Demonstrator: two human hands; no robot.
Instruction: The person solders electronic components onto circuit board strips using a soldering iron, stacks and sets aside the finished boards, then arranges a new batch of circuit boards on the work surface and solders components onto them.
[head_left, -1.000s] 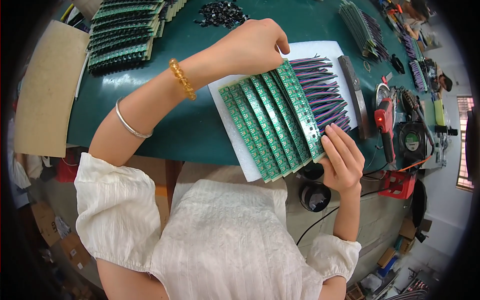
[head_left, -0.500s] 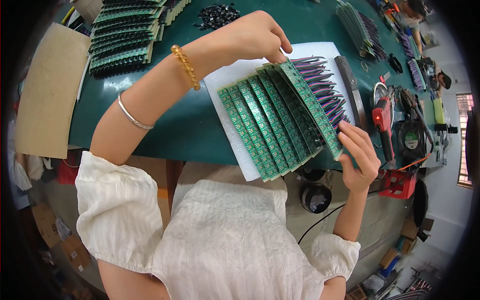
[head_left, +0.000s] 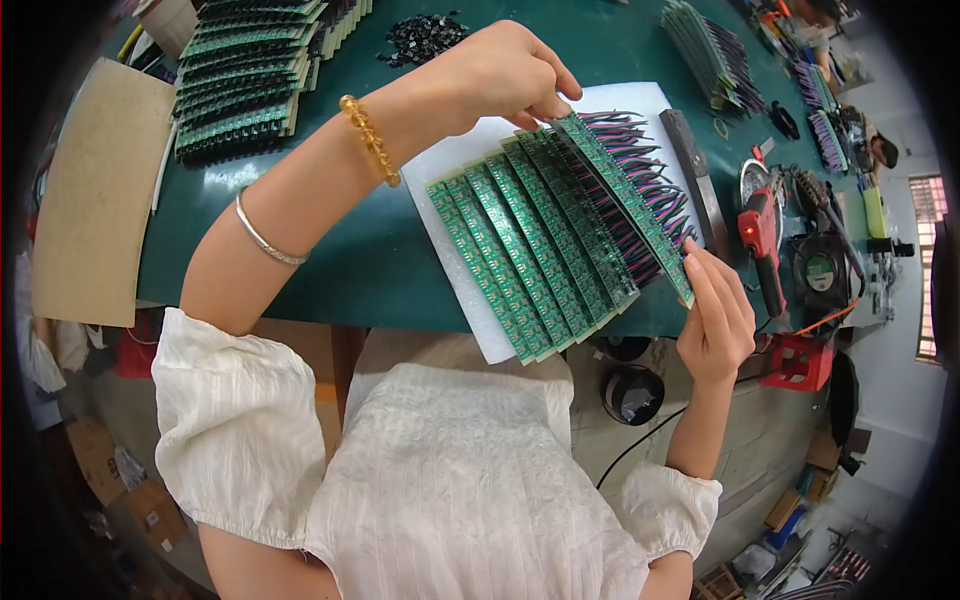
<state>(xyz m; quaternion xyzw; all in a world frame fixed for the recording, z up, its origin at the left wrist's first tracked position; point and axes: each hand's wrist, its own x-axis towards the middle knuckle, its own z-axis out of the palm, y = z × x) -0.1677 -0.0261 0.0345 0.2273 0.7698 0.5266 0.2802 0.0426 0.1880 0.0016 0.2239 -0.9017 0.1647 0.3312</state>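
Note:
Between my two hands a long green circuit board strip (head_left: 632, 205) is held tilted, its far end in my left hand (head_left: 515, 75) and its near end in my right hand (head_left: 716, 318). The fingers of both hands are closed on it. Several similar green circuit boards (head_left: 515, 235) lie fanned and overlapping to its left, on a white foam sheet (head_left: 640, 98). Bundles of dark, pink and purple wires (head_left: 655, 165) stick out on the right of the held strip, and more show beneath it.
A dark metal bar (head_left: 697, 180) lies right of the foam. Beyond it are a red hand tool (head_left: 762, 245) with a lit light and a black fan (head_left: 822, 270). More board stacks (head_left: 245, 75) stand far left, by small black parts (head_left: 425, 38). Another person (head_left: 825, 15) is far right.
The held strip has lifted and tilted away from the fanned boards, baring wires under it. My right hand has shifted its grip at the near end; my left hand has moved slightly.

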